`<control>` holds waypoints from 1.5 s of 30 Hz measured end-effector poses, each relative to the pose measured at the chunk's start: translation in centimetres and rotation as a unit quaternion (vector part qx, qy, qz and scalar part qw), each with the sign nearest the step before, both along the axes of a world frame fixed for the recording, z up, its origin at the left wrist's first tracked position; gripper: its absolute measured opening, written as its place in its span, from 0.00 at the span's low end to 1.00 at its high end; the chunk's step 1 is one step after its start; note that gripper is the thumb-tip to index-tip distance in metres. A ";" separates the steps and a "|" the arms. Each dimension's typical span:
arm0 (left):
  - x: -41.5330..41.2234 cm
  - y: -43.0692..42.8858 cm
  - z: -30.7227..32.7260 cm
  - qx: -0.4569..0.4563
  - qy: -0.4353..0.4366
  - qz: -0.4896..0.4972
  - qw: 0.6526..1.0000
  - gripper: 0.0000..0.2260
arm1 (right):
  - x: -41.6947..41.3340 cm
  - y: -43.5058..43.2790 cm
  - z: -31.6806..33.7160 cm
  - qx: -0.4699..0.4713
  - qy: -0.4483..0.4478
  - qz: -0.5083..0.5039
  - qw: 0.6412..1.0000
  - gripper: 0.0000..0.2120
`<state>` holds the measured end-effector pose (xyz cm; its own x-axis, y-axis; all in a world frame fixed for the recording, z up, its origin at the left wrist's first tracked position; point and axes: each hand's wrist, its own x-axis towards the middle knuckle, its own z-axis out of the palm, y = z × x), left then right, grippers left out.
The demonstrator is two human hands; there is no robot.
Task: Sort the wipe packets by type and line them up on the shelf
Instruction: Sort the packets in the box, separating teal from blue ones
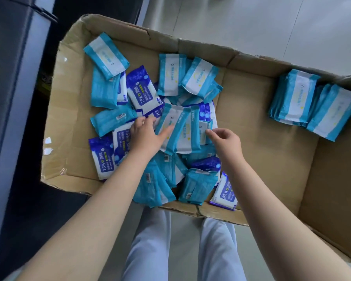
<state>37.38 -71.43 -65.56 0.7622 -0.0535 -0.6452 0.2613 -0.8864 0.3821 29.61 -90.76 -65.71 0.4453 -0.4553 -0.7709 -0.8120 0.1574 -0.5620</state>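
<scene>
Pale tiled floor point(251, 27), dark cabinet point(12, 78) on the left, and a big open cardboard box point(261, 149) in front of my legs in light trousers point(150, 250). The wipe packets sit inside the box. A loose jumbled pile point(170, 175) fills its left half, mixing teal-and-white packets with dark blue "75%" alcohol packets point(142, 92). Some are face down with barcodes showing. Well apart from the pile, against the far right wall of the box, two neat stacks of teal-and-white packets point(298, 98) stand side by side, touching. My left hand point(145, 136) lies flat on the middle of the pile, fingers spread and straight over a blue packet. Its thumb presses on a teal-and-white packet point(176, 122) that lies on top. My right hand point(226, 141) is just beside that packet on the other side. Its fingers are curled, with thumb and forefinger tips close together at the edge of a small teal packet point(203, 126). I cannot tell if they actually pinch it. Bare cardboard lies between the pile and the stacks.
</scene>
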 end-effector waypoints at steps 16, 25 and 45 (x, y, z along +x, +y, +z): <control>-0.1 -3.9 5.0 -0.263 0.014 0.256 0.930 0.14 | 1.8 -5.4 3.1 0.087 -0.170 -0.165 0.968 0.07; -0.7 -17.6 4.3 -0.335 0.072 0.147 0.928 0.12 | -3.0 -16.9 4.8 -0.013 -0.136 -0.261 0.955 0.17; -2.7 -34.0 -1.9 -0.343 0.088 0.148 0.923 0.22 | -4.2 -28.3 0.6 -0.297 -0.090 -0.079 0.947 0.26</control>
